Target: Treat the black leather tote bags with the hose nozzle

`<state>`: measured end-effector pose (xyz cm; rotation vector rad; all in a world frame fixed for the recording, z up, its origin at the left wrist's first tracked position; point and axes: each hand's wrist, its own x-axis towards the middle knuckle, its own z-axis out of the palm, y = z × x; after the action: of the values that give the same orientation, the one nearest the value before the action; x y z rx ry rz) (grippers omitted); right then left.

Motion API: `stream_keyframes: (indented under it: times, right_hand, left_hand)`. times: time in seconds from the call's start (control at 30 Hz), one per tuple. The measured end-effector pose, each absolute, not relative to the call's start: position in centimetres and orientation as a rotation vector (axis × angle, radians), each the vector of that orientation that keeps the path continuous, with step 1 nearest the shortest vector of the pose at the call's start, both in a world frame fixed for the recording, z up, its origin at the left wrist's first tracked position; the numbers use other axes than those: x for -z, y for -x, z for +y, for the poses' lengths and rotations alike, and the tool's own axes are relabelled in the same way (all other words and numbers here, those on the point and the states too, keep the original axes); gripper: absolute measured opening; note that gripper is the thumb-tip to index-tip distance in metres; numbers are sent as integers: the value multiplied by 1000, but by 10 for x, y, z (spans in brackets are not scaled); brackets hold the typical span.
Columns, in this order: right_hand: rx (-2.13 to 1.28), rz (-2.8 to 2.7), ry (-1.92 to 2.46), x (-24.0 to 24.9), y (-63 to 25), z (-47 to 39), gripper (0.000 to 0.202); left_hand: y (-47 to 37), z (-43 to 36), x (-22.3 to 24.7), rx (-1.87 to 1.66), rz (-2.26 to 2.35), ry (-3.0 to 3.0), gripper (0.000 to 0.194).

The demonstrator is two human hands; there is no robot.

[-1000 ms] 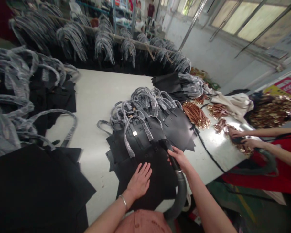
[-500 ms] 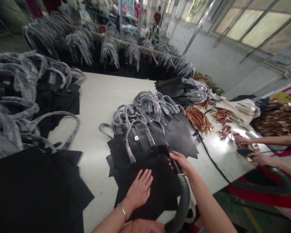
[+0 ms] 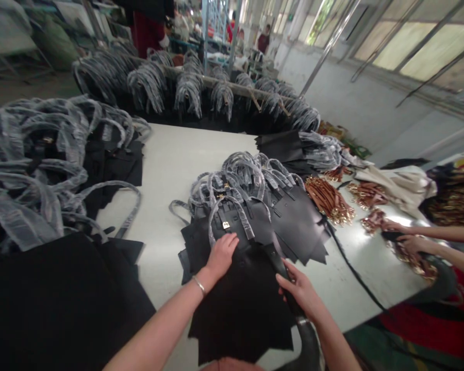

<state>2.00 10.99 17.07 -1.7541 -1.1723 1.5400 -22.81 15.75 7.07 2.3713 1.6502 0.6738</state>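
My left hand (image 3: 221, 255) lies on the upper part of the top black leather panel (image 3: 242, 299), just below a gold clasp (image 3: 226, 225) and a plastic-wrapped handle (image 3: 244, 219). Its fingers are close together, and whether they pinch anything is hidden. A bracelet circles that wrist. To the right, my right hand (image 3: 297, 286) is wrapped round a black hose nozzle (image 3: 290, 301), whose tip rests at the panel's right edge. The hose runs down toward the table's near edge. Beneath and behind lie more black panels with wrapped handles.
Large piles of black panels (image 3: 62, 293) with wrapped handles fill the left. Brown straps (image 3: 327, 198) with gold hooks lie at right, beside a black cord (image 3: 350, 265). Another person's hands (image 3: 413, 243) work over straps at far right. Handles hang on a rack (image 3: 189, 90) behind the table (image 3: 170, 149).
My left hand has moved up the panel toward the clasp, and its fingers have drawn together. My right hand has shifted slightly down with the nozzle. The view has turned a little left.
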Motion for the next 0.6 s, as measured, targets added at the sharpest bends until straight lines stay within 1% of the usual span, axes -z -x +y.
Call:
stream_keyframes:
  times: [0.07,0.13,0.23,0.33,0.47,0.6]
  right_hand:
    - [-1557,-1178,1744,-166,-15,97,74]
    - [-1588,-1165,1726,-159,-10,86,75]
    - [-1625,-1148,1710,-148,-4,70,73]
    - [-1648,-1178,1703,-139,-2,57,71]
    - [-1651,-1259,1711,-134,-1,52,71]
    - [-1627,-1327,1698,-143,6,56,71]
  left_hand:
    - [250,194,-80,-642,1673,-2422,43]
    - [269,219,-87,-505,1614,-2553,37]
    - [285,235,-99,-304,1445,-2740,27]
    - [286,228,-116,-248,1394,-2733,24]
    - [276,201,-136,-232,1665,-2414,16]
    - [271,164,-132,-213,1945,-2045,24]
